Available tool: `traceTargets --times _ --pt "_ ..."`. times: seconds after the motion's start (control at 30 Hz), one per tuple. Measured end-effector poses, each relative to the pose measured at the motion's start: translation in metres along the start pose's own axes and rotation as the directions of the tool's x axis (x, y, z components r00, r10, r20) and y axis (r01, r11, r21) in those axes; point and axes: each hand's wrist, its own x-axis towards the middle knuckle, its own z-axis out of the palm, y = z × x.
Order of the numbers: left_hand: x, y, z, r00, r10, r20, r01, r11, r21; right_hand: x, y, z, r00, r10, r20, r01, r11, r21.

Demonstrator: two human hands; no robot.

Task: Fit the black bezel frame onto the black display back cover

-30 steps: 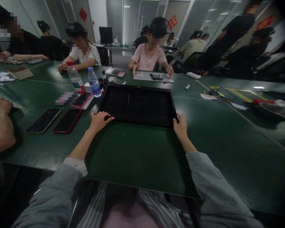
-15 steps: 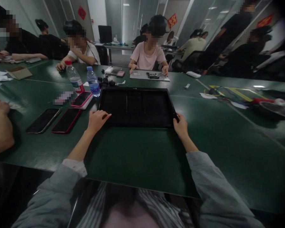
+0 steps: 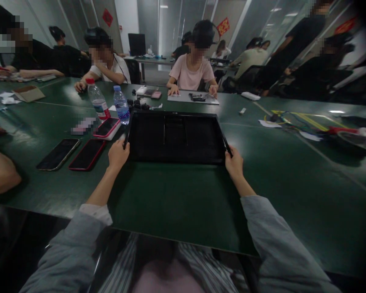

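A black, shallow, rectangular monitor casing (image 3: 146, 140) lies before me on the green table, with a small light logo on its far edge. Raised lines mark out a squarish area in its middle. Around its left rim my left hand (image 3: 118, 154) is closed, with the thumb side towards the far end. My right hand (image 3: 234, 162) grips the right rim near the front corner. The fingertips under both rims are hidden.
Left of the casing are a black phone (image 3: 58, 154), a red-edged phone (image 3: 88, 154), a pink-edged phone (image 3: 107, 127) and two bottles (image 3: 122, 105). Another person's arm (image 3: 1, 167) rests at far left. Across the table, someone handles a grey panel (image 3: 183, 97). Cables (image 3: 301, 120) lie right.
My left hand has moved left from over the casing's near left corner and closed on its left rim. My right hand keeps its hold on the right rim.
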Motion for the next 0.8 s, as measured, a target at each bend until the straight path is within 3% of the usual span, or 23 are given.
traceTargets --times 0.2,0.37,0.57,0.8 --pt "0.003 0.005 0.004 1.0 -0.015 -0.013 0.015 0.998 -0.059 -0.003 -0.011 -0.003 0.999 -0.037 -0.032 0.036 0.999 -0.022" --pt "0.005 0.001 0.009 0.997 -0.05 0.053 0.052 0.998 -0.047 0.002 -0.005 0.001 0.999 0.026 0.02 -0.026 1.0 -0.011" --pt "0.007 -0.002 0.01 0.999 -0.03 0.042 0.033 0.997 -0.066 0.004 0.002 0.004 0.999 0.02 0.024 -0.021 0.999 0.036" --pt "0.008 0.006 0.002 0.981 -0.175 0.08 0.175 0.985 0.005 0.005 0.011 0.007 0.999 -0.041 0.025 0.04 0.999 0.035"
